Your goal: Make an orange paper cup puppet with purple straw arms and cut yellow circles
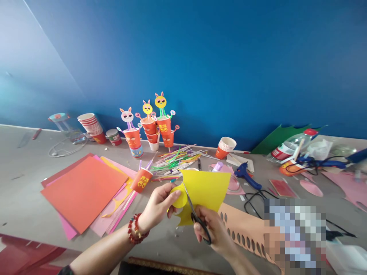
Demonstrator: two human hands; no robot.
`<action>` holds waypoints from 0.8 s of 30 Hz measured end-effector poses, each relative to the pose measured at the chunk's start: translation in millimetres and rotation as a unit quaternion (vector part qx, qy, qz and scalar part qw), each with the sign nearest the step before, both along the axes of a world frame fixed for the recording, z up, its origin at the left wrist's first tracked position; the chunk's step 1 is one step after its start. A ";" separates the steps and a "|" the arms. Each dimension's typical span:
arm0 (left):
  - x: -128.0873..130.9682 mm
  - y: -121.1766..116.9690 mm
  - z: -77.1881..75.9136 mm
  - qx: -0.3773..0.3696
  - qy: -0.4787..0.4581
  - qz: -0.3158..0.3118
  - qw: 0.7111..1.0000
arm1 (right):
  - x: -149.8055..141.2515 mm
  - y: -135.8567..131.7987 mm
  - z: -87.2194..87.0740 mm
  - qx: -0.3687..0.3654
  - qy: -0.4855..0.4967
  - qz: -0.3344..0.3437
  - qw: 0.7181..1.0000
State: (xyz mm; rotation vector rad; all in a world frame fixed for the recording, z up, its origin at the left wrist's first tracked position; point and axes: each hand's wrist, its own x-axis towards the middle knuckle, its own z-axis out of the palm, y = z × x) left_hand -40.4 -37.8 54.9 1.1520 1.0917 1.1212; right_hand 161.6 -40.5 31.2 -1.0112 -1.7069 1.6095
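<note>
My left hand (164, 202) pinches a round piece of yellow paper (180, 195) between thumb and fingers, in front of the middle of the table. In my right hand (210, 227) are black-handled scissors (197, 219), their blades at the edge of the round piece. To the right of the blades spreads the rest of the yellow sheet (210, 187), with a curved cut along its left side. Left of my hands a red paper cup (142, 180) lies tilted, purple strips poking out of it.
Orange sheets (86, 191) lie on a paper pile at left. Rabbit-faced cup figures (133, 138) stand by the blue wall, near loose colored sticks (177, 160). To the right are a blue glue gun (247, 175) with its cable, stacked cups (225, 148), a bottle (292, 145) and punched orange paper (243, 231).
</note>
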 end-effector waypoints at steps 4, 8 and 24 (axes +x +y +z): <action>-0.4 -2.3 3.7 -0.018 0.025 -0.017 0.999 | -2.8 -0.3 0.1 -0.021 0.007 -0.002 1.000; -3.0 -1.0 9.4 -0.023 0.050 -0.028 0.998 | -3.4 1.9 1.7 -0.039 0.017 0.000 0.999; -6.1 6.4 9.8 -0.029 0.052 -0.041 0.997 | 1.7 6.2 4.8 0.004 -0.008 0.025 1.000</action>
